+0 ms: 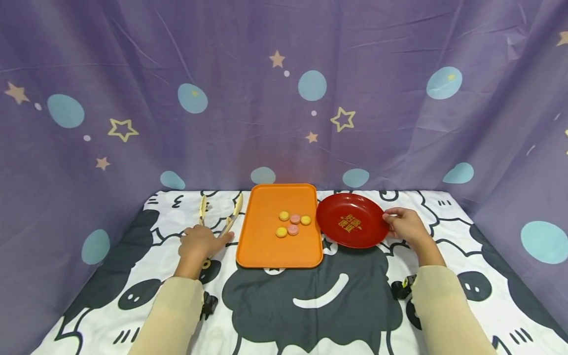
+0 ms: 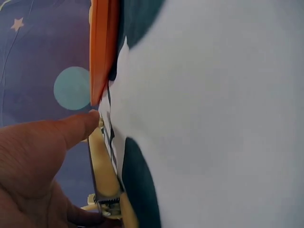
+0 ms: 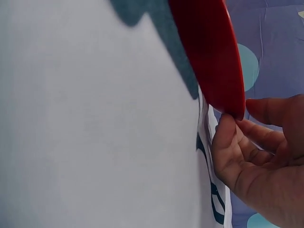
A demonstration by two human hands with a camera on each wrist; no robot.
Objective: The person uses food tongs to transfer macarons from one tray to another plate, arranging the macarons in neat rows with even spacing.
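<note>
My left hand point(image 1: 201, 242) is around the tongs point(image 1: 228, 226), its thumb along one arm; the tongs' two arms spread apart, pointing away from me. In the left wrist view the thumb lies against the gold-coloured tongs point(image 2: 103, 166), and the other fingers are partly hidden behind. My right hand point(image 1: 407, 226) pinches the right rim of a round red plate point(image 1: 370, 224) with gold lettering. The right wrist view shows fingertips under the red plate point(image 3: 211, 57) and the thumb at its upper edge. Between the hands, an orange tray point(image 1: 270, 254) carries yellow macarons point(image 1: 281, 232) and pink macarons point(image 1: 293, 230).
Under everything lies a cloth point(image 1: 248, 328) with black and white cartoon sheep. A purple curtain point(image 1: 248, 123) with stars and dots hangs behind the table. The red plate's left edge is close against the tray's right side.
</note>
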